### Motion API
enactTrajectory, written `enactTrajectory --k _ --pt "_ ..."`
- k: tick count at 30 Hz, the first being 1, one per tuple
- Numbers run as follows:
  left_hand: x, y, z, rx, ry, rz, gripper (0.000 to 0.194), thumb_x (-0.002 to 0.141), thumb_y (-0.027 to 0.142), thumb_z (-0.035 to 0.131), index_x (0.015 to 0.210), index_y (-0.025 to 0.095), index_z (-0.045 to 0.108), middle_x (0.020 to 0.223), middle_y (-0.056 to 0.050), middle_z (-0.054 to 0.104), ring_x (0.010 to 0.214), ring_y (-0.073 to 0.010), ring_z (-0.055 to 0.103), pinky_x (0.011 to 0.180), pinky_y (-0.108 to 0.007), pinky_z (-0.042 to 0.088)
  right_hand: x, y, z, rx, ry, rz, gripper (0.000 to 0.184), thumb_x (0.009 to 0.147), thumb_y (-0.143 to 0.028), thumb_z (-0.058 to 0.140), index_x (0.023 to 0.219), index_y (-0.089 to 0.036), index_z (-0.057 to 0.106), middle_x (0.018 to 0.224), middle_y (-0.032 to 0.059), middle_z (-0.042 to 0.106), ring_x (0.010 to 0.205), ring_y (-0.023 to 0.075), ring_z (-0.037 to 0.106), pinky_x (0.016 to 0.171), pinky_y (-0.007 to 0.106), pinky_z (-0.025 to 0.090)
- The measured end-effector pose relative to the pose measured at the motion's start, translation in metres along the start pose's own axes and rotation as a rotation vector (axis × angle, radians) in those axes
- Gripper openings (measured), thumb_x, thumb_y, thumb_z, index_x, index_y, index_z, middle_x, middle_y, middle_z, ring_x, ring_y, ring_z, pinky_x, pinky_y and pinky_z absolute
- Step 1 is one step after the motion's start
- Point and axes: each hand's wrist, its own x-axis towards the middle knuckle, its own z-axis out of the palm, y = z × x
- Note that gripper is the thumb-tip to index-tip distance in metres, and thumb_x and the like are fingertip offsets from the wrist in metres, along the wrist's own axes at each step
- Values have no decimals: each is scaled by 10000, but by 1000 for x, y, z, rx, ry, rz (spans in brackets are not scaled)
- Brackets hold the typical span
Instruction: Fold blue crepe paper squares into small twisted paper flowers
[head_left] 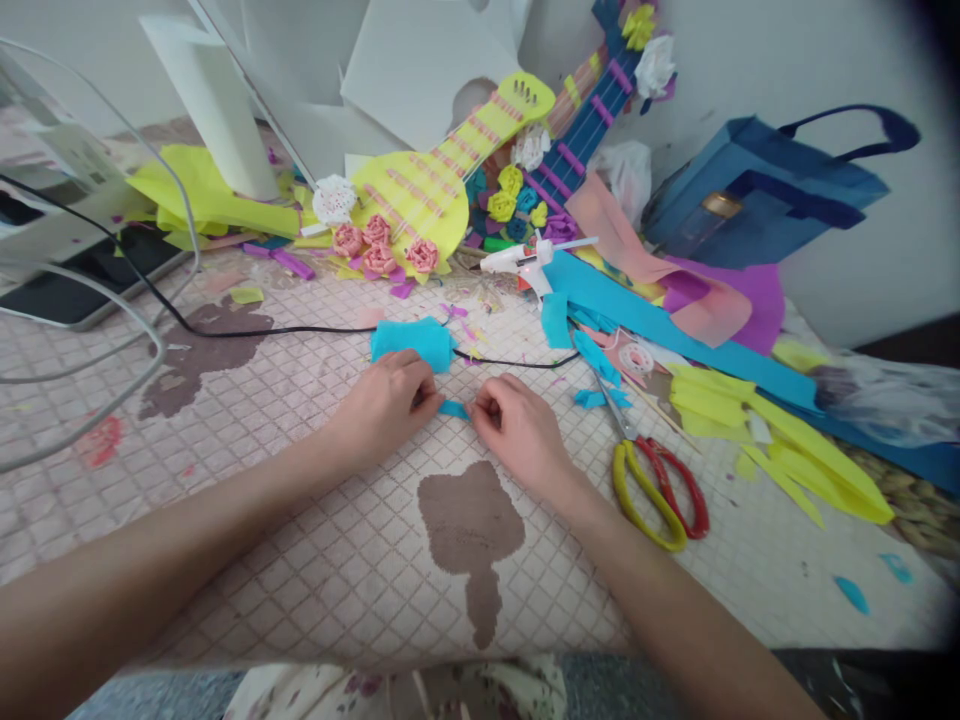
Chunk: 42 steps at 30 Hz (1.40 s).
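Note:
A narrow blue paper strip stretches between my two hands, just above the quilted cloth. My left hand pinches its left end, and my right hand pinches the other end with thumb and fingers. Right behind my left hand lies a wider piece of blue paper, across a black cord. To the right of my right hand rest scissors with one yellow and one red handle, blades pointing away from me. Small folded blue pieces lie by the blades.
Farther back stand a yellow paper guitar with paper roses and a white glue gun. Yellow crepe strips and a long blue sheet spread on the right. A blue bag stands behind. Cables and a tablet lie left.

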Motion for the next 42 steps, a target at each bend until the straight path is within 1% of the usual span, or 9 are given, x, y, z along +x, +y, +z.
enactTrajectory --k 5,9,15,18,21,27,30,35,42 --pt "-2 1 2 29 14 -20 102 803 133 523 712 174 503 752 -46 567 773 -193 549 678 -324 459 -1 0 0 13 5 0 40 841 -210 522 813 -200 496 854 34 567 780 163 553 627 275 398" --pt "-3 -3 0 -53 14 -22 28 814 148 522 799 170 532 807 -48 585 770 -182 559 663 -303 465 -1 -2 0 -18 -3 -4 69 857 -206 504 789 -203 493 843 36 560 783 172 552 633 283 400" --pt "-4 -5 -10 -295 -17 -100 199 894 311 480 949 163 602 872 -51 658 768 -165 610 687 -289 496 -3 -1 -2 136 32 -41 73 856 -199 513 790 -205 481 831 17 548 730 145 532 647 273 407" --pt "-5 2 -15 -405 -70 -136 333 824 422 592 1025 157 613 969 -74 684 873 -202 638 738 -310 516 -5 -2 -5 253 41 -65 76 871 -217 506 800 -207 482 785 -1 559 661 123 507 618 259 399" --pt "-6 9 -18 -456 -112 -192 294 770 394 655 956 166 645 940 -62 701 845 -203 648 707 -300 518 -7 -6 -8 323 46 -68 97 882 -247 501 795 -207 487 740 -15 558 600 107 475 580 249 384" --pt "-6 16 -24 -568 -133 -258 199 802 350 606 778 157 650 712 -7 663 602 -116 569 534 -224 442 -10 -12 -10 480 45 -26 85 862 -285 540 864 -210 500 746 -22 553 562 92 448 551 237 390" --pt "-7 18 -26 -631 -146 -258 210 795 360 613 771 155 652 703 -3 659 601 -110 563 544 -216 440 -10 -13 -9 639 -36 15 310 789 -343 647 1025 -218 488 870 1 584 653 105 505 587 235 427" --pt "-9 17 -24 -696 -162 -282 225 778 373 624 794 151 658 771 -31 686 680 -143 608 594 -235 458 -8 -15 -6 680 -105 43 139 812 -318 616 812 -193 554 754 -10 565 647 106 492 583 238 393" --pt "-9 13 -20 -690 -152 -259 242 787 392 617 803 153 652 768 -21 678 686 -140 600 614 -237 454 -8 -14 -3 704 -52 47 116 810 -285 614 765 -186 574 681 -25 541 596 94 457 548 230 367"
